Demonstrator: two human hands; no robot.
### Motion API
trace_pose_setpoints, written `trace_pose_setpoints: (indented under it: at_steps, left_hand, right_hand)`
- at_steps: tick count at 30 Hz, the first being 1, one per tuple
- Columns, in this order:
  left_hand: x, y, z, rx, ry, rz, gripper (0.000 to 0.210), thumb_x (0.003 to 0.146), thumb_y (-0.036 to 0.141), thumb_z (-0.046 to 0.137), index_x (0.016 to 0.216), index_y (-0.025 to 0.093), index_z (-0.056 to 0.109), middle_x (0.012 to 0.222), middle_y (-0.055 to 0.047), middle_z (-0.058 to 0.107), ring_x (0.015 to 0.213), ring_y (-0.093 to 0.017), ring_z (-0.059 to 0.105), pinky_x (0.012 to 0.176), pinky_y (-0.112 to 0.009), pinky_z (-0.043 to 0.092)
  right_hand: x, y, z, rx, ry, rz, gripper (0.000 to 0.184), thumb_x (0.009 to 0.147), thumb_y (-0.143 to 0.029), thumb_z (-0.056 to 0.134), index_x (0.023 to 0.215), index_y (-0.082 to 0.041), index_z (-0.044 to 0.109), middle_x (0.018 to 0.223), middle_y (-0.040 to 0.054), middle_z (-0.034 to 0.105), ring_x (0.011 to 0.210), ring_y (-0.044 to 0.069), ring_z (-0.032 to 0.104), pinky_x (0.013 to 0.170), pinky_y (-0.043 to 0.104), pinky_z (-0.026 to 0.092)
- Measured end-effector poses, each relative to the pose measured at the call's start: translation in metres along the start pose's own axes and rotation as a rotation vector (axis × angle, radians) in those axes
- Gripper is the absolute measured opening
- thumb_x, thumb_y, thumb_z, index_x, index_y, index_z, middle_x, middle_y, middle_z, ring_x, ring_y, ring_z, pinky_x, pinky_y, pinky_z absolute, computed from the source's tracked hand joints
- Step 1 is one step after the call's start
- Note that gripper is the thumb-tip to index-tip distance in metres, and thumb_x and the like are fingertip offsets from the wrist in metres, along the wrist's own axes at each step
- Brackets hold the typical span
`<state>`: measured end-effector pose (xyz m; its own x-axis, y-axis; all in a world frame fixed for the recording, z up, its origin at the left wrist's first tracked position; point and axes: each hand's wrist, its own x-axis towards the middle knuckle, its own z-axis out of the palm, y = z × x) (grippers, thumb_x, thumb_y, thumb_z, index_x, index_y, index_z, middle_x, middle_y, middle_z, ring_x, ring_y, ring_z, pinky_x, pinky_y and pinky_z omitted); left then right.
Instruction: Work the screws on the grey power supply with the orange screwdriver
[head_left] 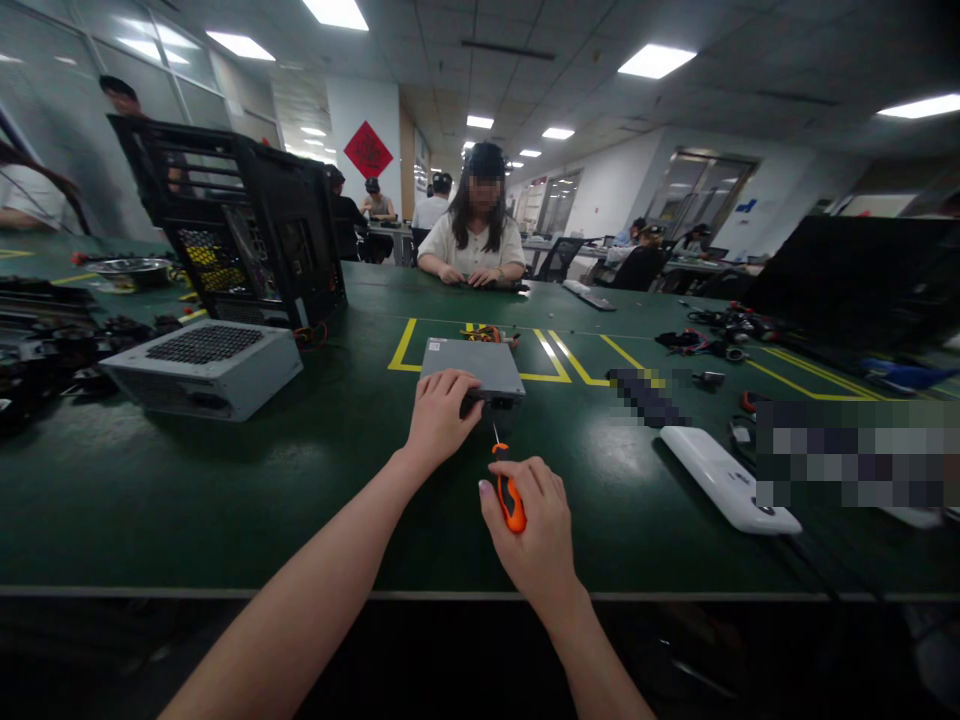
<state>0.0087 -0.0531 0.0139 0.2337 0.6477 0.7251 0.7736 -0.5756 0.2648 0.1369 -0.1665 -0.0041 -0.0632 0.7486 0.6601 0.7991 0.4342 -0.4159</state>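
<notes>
A grey computer power supply (487, 366) lies on the green table in front of me, its coloured cables (486, 335) bunched at the far side. Over its near left corner rests my left hand (442, 415), fingers curled on the top with the thumb at the near face. My right hand (536, 520) is closed around the orange and black handle of a screwdriver (511, 505). The thin shaft points away from me and up to the near face of the power supply, close to its socket. Whether the tip sits on a screw is too small to tell.
At left, a second power supply (206, 368) stands before an open black computer case (240, 220). To the right are a white device (727, 478), a dark monitor (862, 285) and loose cables (720, 330). A person (476, 220) sits opposite. Yellow tape (405, 345) marks the table.
</notes>
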Motion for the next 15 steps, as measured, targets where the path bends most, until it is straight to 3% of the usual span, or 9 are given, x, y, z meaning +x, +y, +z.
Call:
trace_pose_setpoints:
  at_steps: [4, 10, 15]
  left_hand:
    - [0.0003, 0.0015, 0.0024, 0.021, 0.005, -0.016, 0.022, 0.076, 0.023, 0.056, 0.097, 0.023, 0.053, 0.103, -0.003, 0.057, 0.099, -0.02, 0.049, 0.088, -0.035, 0.032]
    - [-0.0004, 0.0003, 0.0051, 0.043, 0.011, -0.022, 0.022, 0.076, 0.025, 0.057, 0.097, 0.023, 0.052, 0.104, -0.004, 0.056, 0.1, -0.021, 0.048, 0.087, -0.036, 0.032]
    - [-0.0007, 0.0018, 0.0052, 0.056, 0.007, -0.027, 0.022, 0.076, 0.025, 0.057, 0.097, 0.023, 0.052, 0.104, -0.004, 0.055, 0.1, -0.021, 0.048, 0.088, -0.036, 0.032]
  right_hand:
    - [-0.0003, -0.0005, 0.0005, 0.108, 0.015, 0.107, 0.025, 0.082, -0.029, 0.048, 0.104, -0.017, 0.045, 0.086, 0.0043, 0.056, 0.076, 0.016, 0.054, 0.071, 0.031, 0.043]
    - [-0.0008, -0.0003, -0.0002, 0.037, 0.022, -0.018, 0.015, 0.08, -0.023, 0.05, 0.094, -0.018, 0.051, 0.082, 0.0035, 0.055, 0.077, 0.016, 0.053, 0.072, 0.033, 0.041]
    - [-0.0015, 0.0004, -0.0013, 0.1, 0.049, 0.081, 0.024, 0.082, -0.027, 0.047, 0.105, -0.017, 0.047, 0.088, 0.0052, 0.057, 0.074, 0.015, 0.054, 0.067, 0.03, 0.043]
